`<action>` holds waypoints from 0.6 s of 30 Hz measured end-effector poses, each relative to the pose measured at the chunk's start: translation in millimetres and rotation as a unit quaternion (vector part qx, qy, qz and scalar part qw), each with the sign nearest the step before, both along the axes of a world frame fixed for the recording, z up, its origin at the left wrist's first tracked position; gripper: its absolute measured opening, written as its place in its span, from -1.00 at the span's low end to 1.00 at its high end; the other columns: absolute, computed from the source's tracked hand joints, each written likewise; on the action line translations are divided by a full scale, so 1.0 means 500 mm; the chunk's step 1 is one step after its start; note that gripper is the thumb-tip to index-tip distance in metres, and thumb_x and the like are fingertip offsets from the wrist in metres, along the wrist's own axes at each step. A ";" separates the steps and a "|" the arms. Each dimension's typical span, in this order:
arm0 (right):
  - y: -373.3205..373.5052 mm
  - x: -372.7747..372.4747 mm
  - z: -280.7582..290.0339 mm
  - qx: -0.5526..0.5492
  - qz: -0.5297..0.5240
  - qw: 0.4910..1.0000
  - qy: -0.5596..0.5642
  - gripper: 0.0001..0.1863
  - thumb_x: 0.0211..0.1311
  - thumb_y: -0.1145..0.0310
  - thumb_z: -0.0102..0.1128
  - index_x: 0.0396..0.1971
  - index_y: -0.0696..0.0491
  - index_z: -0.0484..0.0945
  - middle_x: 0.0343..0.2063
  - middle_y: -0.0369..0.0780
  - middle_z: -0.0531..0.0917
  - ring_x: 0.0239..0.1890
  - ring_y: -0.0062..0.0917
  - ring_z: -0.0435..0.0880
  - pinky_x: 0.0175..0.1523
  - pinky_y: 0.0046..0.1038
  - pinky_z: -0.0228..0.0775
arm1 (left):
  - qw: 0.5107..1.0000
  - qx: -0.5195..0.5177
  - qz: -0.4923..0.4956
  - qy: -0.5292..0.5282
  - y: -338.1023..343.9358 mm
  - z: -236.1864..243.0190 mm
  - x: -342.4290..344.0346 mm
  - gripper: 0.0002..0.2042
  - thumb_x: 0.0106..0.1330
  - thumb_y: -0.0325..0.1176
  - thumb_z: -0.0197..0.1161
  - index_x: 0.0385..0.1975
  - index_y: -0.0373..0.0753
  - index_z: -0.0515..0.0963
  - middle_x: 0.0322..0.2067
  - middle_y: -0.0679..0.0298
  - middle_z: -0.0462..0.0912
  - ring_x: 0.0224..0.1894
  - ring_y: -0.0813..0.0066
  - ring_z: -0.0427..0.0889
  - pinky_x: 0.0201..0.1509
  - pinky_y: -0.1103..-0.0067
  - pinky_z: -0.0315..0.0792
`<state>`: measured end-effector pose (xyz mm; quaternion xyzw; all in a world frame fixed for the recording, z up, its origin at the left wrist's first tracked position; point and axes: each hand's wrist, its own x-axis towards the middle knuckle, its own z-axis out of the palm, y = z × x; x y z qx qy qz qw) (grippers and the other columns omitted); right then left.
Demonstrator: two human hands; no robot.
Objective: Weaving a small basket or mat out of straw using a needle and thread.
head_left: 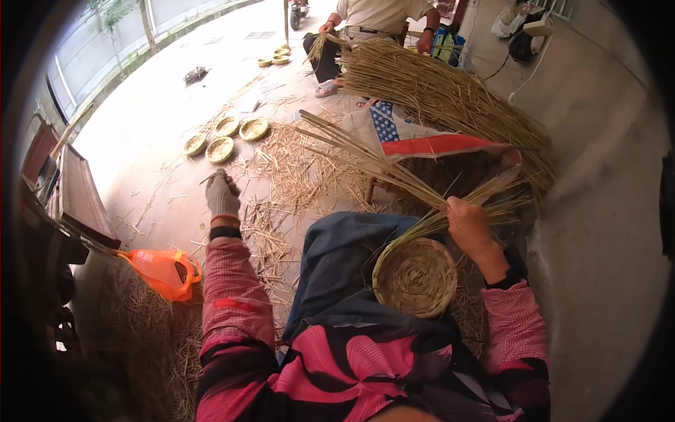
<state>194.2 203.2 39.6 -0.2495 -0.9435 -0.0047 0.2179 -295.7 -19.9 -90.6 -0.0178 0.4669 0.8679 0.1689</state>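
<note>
My right hand (pixel 470 226) is closed round a small bunch of straw stalks (pixel 383 167) that reaches up and to the left. Just below it, a round shallow straw basket (pixel 416 279) lies at the right of my lap, with loose straw ends trailing from its rim. My left hand (pixel 223 195), in a grey glove, is stretched out to the left with its fingers closed. A thin needle-like tool (pixel 207 180) pokes out from it; its other end is hidden in the fingers.
Several small straw baskets (pixel 254 129) stand on the straw-littered floor ahead. A big heap of straw (pixel 429 84) lies over a cloth-covered support (pixel 422 133). Beyond it a person (pixel 376 15) sits holding straw. An orange plastic bag (pixel 162 273) hangs at left.
</note>
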 end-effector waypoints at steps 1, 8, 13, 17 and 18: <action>0.003 0.016 0.004 0.002 -0.012 1.000 0.001 -0.84 0.33 0.34 0.10 -0.40 0.10 0.43 -0.58 -0.03 0.57 -0.44 -0.04 0.62 -0.39 -0.09 0.41 | 0.995 -0.081 -0.008 0.056 -0.009 0.015 0.026 -0.72 0.40 -0.18 0.20 -0.51 -0.15 0.40 -0.71 0.41 0.37 -0.76 0.61 0.31 -0.72 0.65 0.17; -0.008 0.020 0.017 -0.194 0.030 0.979 0.060 -0.72 0.43 0.24 0.07 -0.36 0.16 0.48 -0.61 0.03 0.53 -0.50 -0.02 0.56 -0.43 -0.15 0.34 | 0.713 -0.572 -0.233 0.332 -0.041 0.012 0.105 -0.40 0.31 0.02 0.26 0.14 -0.39 0.46 -0.33 0.16 0.69 -0.52 0.55 0.61 -0.55 0.61 0.39; -0.019 0.035 0.016 -0.248 0.065 0.965 0.047 -0.64 0.45 0.15 0.06 -0.38 0.17 0.49 -0.63 0.01 0.50 -0.53 -0.05 0.55 -0.43 -0.20 0.34 | 0.854 -0.012 -0.456 0.252 0.045 0.136 0.263 -0.27 0.38 0.09 0.20 0.34 -0.36 0.21 0.04 -0.02 0.59 -0.65 0.73 0.31 -0.62 0.73 0.22; -0.018 0.065 0.012 -0.239 0.083 0.967 -0.001 -0.64 0.43 0.13 0.08 -0.40 0.16 0.49 -0.60 0.02 0.52 -0.51 -0.05 0.57 -0.42 -0.20 0.35 | 0.854 0.258 -0.422 0.159 0.133 0.185 0.323 -0.32 0.45 0.11 0.06 0.37 -0.25 0.15 0.14 0.05 0.50 -0.63 0.78 0.27 -0.63 0.83 0.16; -0.016 0.082 0.010 -0.208 0.086 0.974 -0.017 -0.64 0.41 0.12 0.09 -0.40 0.15 0.49 -0.60 0.03 0.52 -0.50 -0.04 0.57 -0.42 -0.19 0.35 | 0.858 0.234 -0.423 0.172 0.145 0.201 0.326 -0.38 0.47 0.05 0.05 0.34 -0.26 0.19 0.08 0.07 0.53 -0.63 0.78 0.28 -0.63 0.83 0.17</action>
